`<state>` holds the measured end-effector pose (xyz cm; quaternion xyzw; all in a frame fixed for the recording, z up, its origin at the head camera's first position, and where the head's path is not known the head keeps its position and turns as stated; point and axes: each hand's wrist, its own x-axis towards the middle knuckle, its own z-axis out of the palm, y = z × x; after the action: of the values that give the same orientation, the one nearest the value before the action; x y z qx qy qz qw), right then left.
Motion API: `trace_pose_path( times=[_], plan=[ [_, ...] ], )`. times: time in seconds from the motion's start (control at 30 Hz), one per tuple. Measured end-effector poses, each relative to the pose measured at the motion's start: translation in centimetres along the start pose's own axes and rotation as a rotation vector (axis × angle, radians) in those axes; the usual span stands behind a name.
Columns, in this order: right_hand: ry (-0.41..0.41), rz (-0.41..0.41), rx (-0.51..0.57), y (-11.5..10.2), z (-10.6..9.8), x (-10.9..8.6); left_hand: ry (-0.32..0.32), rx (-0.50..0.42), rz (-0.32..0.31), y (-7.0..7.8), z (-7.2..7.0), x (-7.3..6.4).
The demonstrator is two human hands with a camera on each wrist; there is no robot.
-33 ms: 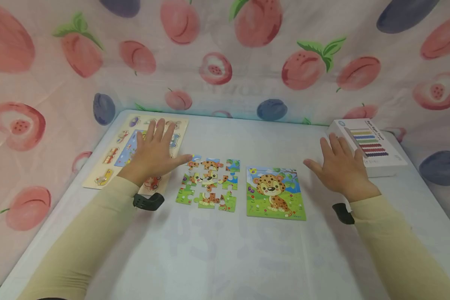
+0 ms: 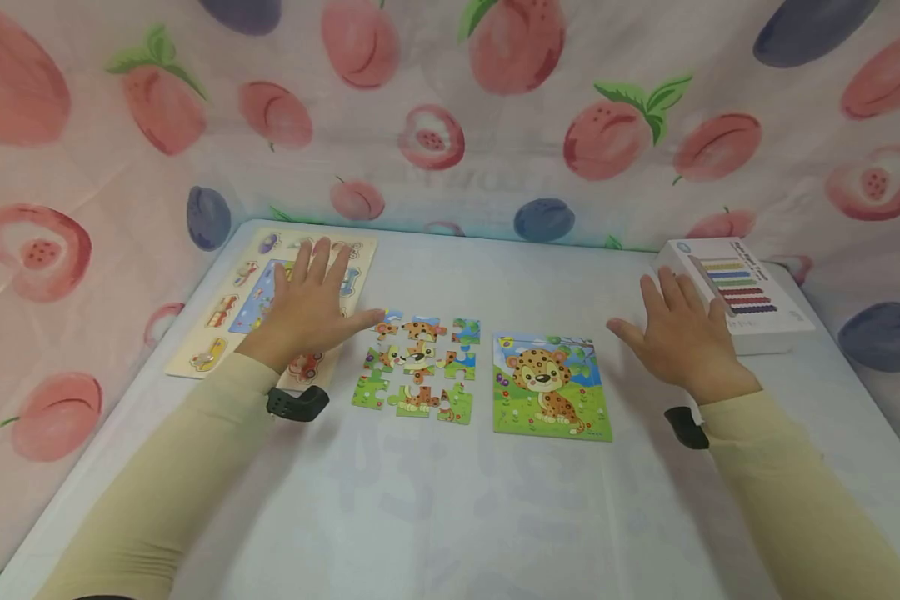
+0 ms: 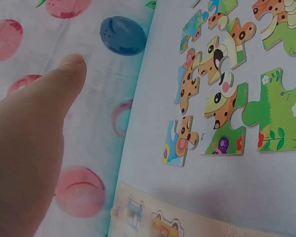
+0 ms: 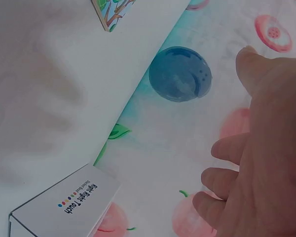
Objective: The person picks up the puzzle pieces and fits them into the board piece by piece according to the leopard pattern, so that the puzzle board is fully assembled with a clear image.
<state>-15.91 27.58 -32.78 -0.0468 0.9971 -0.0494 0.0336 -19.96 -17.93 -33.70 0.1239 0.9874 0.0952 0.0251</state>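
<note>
My left hand, fingers spread and holding nothing, hovers over a wooden vehicle puzzle board. Its thumb tip overlaps the corner of a loose jigsaw in the head view. The jigsaw pieces lie in spaced rows and show parts of a leopard cub; the left wrist view shows them from closer. To their right lies a square leopard picture board with the full picture. My right hand, also spread and with nothing in it, is beside a white box, overlapping its near left edge.
The white box has rows of coloured beads pictured on top, and its printed side shows in the right wrist view. A peach-print cloth hangs behind and left of the white table. Dark bands circle both wrists.
</note>
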Motion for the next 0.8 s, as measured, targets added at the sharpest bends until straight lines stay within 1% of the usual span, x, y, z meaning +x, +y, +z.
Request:
trace_pose_path(
  times=[0.3,0.57,0.8],
  plan=[
    [0.009,-0.006,0.001,-0.03,0.08,0.1,-0.022,-0.018,0.0,-0.19,0.29,0.04],
    [0.011,-0.003,-0.002,-0.18,0.1,0.07,-0.027,-0.019,0.004,-0.17,0.29,0.08],
    [-0.037,-0.011,0.068,0.08,0.1,-0.06,-0.015,-0.04,0.03,-0.17,0.74,0.09]
  ],
)
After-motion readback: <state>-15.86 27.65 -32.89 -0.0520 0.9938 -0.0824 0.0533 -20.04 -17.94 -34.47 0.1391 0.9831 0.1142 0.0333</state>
